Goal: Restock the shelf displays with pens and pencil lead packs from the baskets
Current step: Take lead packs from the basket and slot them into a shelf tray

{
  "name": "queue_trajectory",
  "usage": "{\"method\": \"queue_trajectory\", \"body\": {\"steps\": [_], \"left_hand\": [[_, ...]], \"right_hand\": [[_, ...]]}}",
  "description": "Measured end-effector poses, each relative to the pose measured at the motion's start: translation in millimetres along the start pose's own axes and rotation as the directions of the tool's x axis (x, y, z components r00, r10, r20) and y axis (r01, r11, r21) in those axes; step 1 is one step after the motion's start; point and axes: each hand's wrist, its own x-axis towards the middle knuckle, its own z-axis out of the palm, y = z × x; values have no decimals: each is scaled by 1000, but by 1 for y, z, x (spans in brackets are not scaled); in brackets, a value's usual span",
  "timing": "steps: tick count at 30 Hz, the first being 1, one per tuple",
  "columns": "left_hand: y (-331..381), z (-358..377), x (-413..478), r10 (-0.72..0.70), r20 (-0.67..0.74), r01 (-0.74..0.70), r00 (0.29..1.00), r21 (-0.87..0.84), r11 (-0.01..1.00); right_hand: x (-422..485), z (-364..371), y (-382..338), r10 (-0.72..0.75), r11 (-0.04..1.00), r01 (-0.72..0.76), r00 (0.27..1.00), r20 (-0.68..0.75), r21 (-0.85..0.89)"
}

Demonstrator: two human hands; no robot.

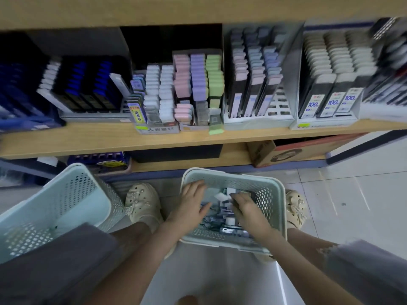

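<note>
The person crouches before a wooden shelf (110,139), both hands down in the right basket (266,194), which stands on the tiled floor (352,194) between two cream shoes (143,203). Small packs (217,219), blue, grey and white, lie jumbled in that basket. The left hand (193,203) lies over the packs on the basket's left side, fingers spread wide and fairly straight, gripping nothing. The right hand (246,209) reaches in from the near right with its fingers curled down among the packs. A white pack (220,197) lies just at its fingertips, but blur hides whether the fingers hold it, so I cannot tell. The left basket (72,194), pale and perforated like the other, stands tilted at the near left, beside the left shoe; what it holds is not clear. On the shelf, far from the hands, the displays stand in a row: dark blue packs (88,84) at the left, pastel pink, purple and green packs (198,80) in the middle, and white racks (279,106) of dark-cased packs to the right. Under the shelf at the right sits a cardboard box (262,154).
</note>
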Motion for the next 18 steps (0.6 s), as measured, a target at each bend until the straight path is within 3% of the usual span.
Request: {"method": "queue_trajectory", "body": {"steps": [2, 5, 7, 10, 16, 18], "left_hand": [[21, -20, 1, -135, 191, 200, 972, -374, 906], [46, -56, -9, -65, 366, 292, 929, -612, 734], [57, -81, -22, -10, 396, 301, 918, -681, 667], [64, -108, -45, 59, 331, 233, 942, -771, 593], [73, -167, -88, 8, 212, 166, 977, -788, 593], [72, -183, -96, -30, 152, 134, 988, -746, 652]], "right_hand": [[-3, -26, -42, 109, 930, -96, 994, -19, 355], [-15, -54, -89, 132, 775, -93, 991, -15, 625], [-25, -66, -111, 89, 724, -49, 996, -22, 688], [-39, -78, -140, 9, 640, 1, 1000, -9, 768], [-46, -97, -202, -31, 729, 151, 982, -187, 668], [-45, -107, -226, -40, 741, 185, 972, -232, 645]]}}
